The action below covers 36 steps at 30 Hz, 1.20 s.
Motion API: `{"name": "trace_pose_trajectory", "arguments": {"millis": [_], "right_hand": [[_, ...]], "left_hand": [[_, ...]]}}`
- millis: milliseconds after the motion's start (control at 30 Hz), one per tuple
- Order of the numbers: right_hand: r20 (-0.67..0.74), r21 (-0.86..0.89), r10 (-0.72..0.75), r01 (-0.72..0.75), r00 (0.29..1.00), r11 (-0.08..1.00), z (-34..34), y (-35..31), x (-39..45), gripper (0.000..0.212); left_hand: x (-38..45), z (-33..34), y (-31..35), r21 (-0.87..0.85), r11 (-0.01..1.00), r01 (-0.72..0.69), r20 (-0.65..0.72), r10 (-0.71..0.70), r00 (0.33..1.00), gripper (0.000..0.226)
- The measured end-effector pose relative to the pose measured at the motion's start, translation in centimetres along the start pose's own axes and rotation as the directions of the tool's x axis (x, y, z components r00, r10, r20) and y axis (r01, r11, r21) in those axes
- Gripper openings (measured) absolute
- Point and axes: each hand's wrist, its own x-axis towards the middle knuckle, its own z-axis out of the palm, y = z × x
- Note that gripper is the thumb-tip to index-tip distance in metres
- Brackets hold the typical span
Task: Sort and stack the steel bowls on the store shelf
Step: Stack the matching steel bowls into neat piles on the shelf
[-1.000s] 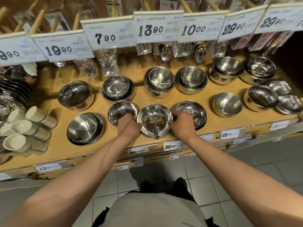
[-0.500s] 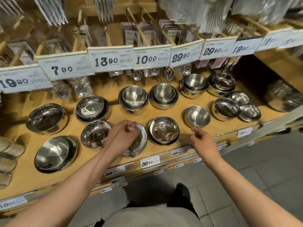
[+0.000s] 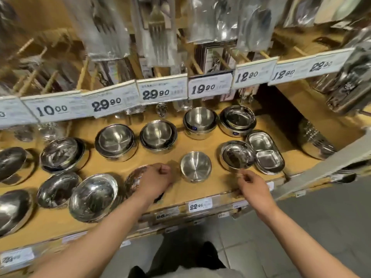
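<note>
Steel bowls stand in rows on a wooden shelf. My left hand is curled into a loose fist over the right side of a shiny front-row bowl, hiding much of it; I see no grip on the rim. My right hand hovers at the shelf's front edge with its fingers slightly apart and nothing in them. Its fingertips are just in front of a shiny deep bowl. A small matte bowl sits between my hands. A shallow bowl stack lies left of my left hand.
Stacked bowls fill the back row. Two rectangular steel trays sit at the right. Price tags and hanging packaged cutlery overhang the shelf. Grey floor tiles lie below.
My view has swung right along the shelf. My left hand left the shallow stack and moved right onto the neighbouring bowl. My right hand moved right to the shiny deep bowl.
</note>
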Motion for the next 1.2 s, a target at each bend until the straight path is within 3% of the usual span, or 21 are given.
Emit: {"name": "trace_pose_trajectory", "arguments": {"millis": [167,300,533,700,833,900,1033,1133,1200], "right_hand": [[0.065,-0.050,0.028,-0.025,0.998,0.998,-4.3,1.5,2.5,0.030],[0.100,-0.054,0.035,-0.029,0.994,0.998,-5.2,1.8,3.8,0.030],[0.096,-0.076,0.084,-0.077,0.992,0.994,-5.0,2.2,5.7,0.024],[0.131,-0.012,0.071,-0.070,0.989,0.998,-4.0,1.6,6.7,0.031],[0.034,-0.070,0.070,-0.068,0.997,0.995,-3.0,1.4,7.8,0.036],[0.009,-0.138,0.079,-0.077,0.997,0.987,-2.8,1.1,8.1,0.027],[0.099,-0.253,0.042,-0.016,0.994,0.967,-1.9,0.8,8.3,0.020],[0.096,-0.051,0.100,-0.096,0.990,0.994,-1.2,1.1,8.6,0.016],[0.151,0.227,0.182,-0.213,0.972,0.950,-0.9,1.1,8.9,0.042]], "left_hand": [[1.7,6.1,1.3,0.189,0.976,0.104,-0.068,-0.093,0.993,0.035],[2.5,8.3,0.8,0.094,0.978,0.187,-0.049,-0.183,0.982,0.045],[2.7,9.2,0.2,-0.178,0.949,0.261,-0.002,-0.266,0.964,0.024],[2.1,8.8,-0.5,-0.187,0.946,0.267,0.019,-0.268,0.963,0.013],[1.9,8.4,-1.4,-0.214,0.933,0.290,0.037,-0.289,0.957,0.018],[1.8,8.3,-1.6,-0.211,0.936,0.283,0.025,-0.284,0.959,0.019],[1.5,8.1,-1.7,-0.230,0.935,0.269,-0.022,-0.281,0.960,0.014],[1.5,7.9,-1.7,-0.217,0.938,0.272,-0.042,-0.287,0.957,0.016],[1.4,7.9,-1.6,-0.193,0.941,0.278,-0.052,-0.293,0.955,0.018]]}}
